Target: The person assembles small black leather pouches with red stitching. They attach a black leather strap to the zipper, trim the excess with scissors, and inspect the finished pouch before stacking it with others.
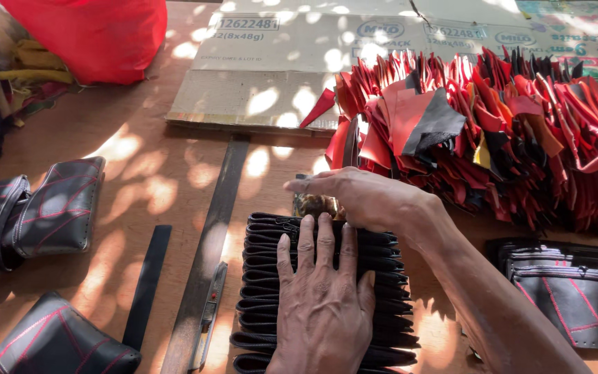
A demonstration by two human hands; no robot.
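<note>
Work surface is a brown wooden table [160, 173], all covered in dappled sunlight and leafy shadows, so it looks like it's outdoors or right by a tree. A flattened cardboard sheet [271, 62] lies across the far end, with a big red bag [98, 34] sitting in the top-left corner.

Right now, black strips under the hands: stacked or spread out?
Stacked. The black strips lie in an overlapping row, left hand flat on top, right hand at the far end.
</note>
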